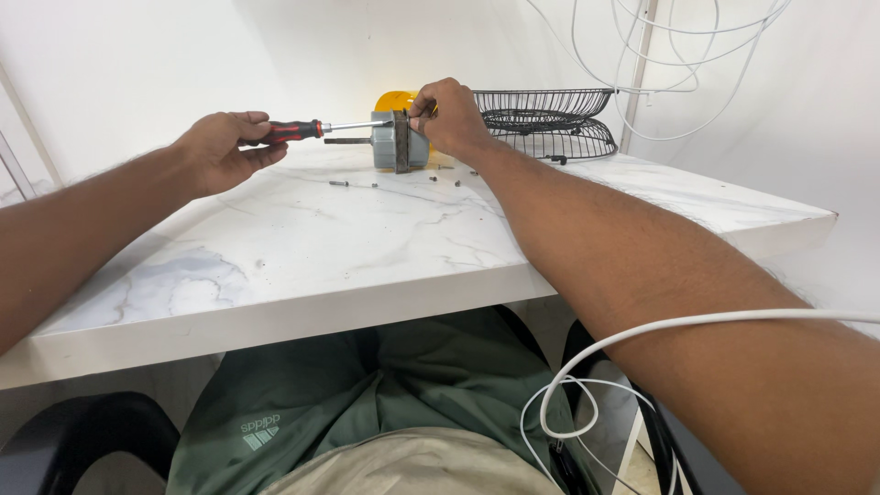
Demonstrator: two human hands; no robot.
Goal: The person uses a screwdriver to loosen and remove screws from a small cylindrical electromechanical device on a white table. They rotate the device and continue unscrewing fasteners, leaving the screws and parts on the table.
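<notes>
From the head camera, the grey fan motor stands on the white marble table, near its far edge. The right hand is closed around the right side of the motor and holds it firm. The left hand, to the left of the motor, grips the red and black handle of a screwdriver; its metal shaft lies level and its tip touches the motor. Small screws lie on the table just in front of the motor. Behind the motor is a yellow part, and to its right two black wire fan guards are stacked
</notes>
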